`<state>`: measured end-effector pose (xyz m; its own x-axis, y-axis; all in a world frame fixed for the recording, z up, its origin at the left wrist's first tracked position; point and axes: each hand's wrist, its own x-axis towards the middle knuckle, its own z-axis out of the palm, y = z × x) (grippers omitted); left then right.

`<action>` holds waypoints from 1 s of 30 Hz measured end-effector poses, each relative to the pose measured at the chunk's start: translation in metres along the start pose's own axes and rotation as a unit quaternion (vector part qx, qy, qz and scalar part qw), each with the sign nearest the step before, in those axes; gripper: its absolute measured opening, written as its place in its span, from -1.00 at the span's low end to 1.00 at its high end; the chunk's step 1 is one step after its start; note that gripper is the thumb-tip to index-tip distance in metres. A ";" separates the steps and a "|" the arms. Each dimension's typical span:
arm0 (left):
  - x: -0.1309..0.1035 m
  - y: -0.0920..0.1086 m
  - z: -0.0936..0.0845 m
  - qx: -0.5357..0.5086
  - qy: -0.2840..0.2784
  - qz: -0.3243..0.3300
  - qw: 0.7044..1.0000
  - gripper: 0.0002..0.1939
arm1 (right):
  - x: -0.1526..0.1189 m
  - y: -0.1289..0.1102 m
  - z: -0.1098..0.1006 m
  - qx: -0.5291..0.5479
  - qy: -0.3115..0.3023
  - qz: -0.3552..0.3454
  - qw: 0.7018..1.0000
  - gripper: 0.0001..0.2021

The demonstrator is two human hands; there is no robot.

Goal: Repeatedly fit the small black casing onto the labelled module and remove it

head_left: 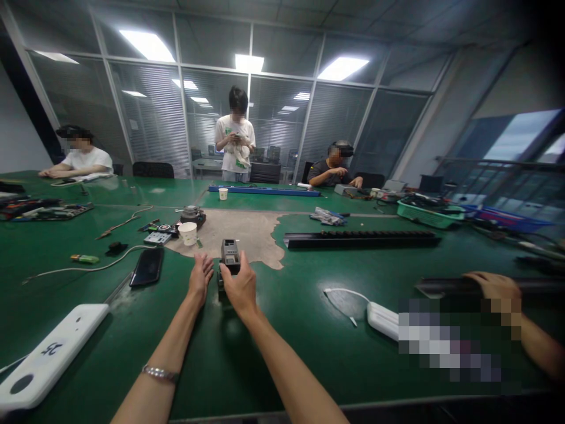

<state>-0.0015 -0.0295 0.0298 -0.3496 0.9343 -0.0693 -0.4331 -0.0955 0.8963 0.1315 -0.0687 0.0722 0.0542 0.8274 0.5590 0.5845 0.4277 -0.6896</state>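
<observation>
Head view: two bare hands reached over the green table (220, 371), slightly apart.
Right hand (242, 287): clamped round a boxy dark device (230, 251).
Left hand (202, 277): open, just left of the device.
Device's place: between the hands, by the pale patch (260, 232).
Leftward: a black phone (147, 268) lay face up.
Beyond: a paper cup (188, 234) stood upright.

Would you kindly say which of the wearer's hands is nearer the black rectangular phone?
Left: the left hand is right of the black phone; the right hand is farther right.
</observation>
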 end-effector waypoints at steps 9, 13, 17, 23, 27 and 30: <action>-0.003 -0.002 0.008 -0.038 -0.039 -0.046 0.997 -0.24 | -0.001 0.066 -0.045 -0.048 0.014 0.049 0.998 -0.44; -0.007 -0.003 0.012 -0.038 -0.052 -0.040 0.997 -0.28 | -0.011 0.080 -0.048 -0.062 -0.004 0.055 0.997 -0.49; -0.007 -0.005 0.013 -0.036 -0.058 -0.036 0.997 -0.27 | -0.015 0.082 -0.047 -0.085 -0.019 0.063 0.994 -0.52; -0.001 -0.006 0.008 -0.036 -0.032 -0.030 0.998 -0.25 | -0.021 0.090 -0.042 -0.115 -0.010 0.061 0.991 -0.35; 0.001 -0.004 0.004 -0.030 -0.013 -0.021 0.999 -0.27 | -0.023 0.092 -0.042 -0.103 0.004 0.048 0.993 -0.30; 0.001 -0.004 0.003 -0.026 -0.009 -0.018 0.999 -0.26 | -0.020 0.086 -0.047 -0.084 -0.005 0.058 0.995 -0.40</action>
<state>0.0025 -0.0274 0.0276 -0.3185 0.9433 -0.0935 -0.4878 -0.0785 0.8694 0.2184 -0.0654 0.0235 0.1211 0.8716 0.4750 0.7012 0.2636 -0.6624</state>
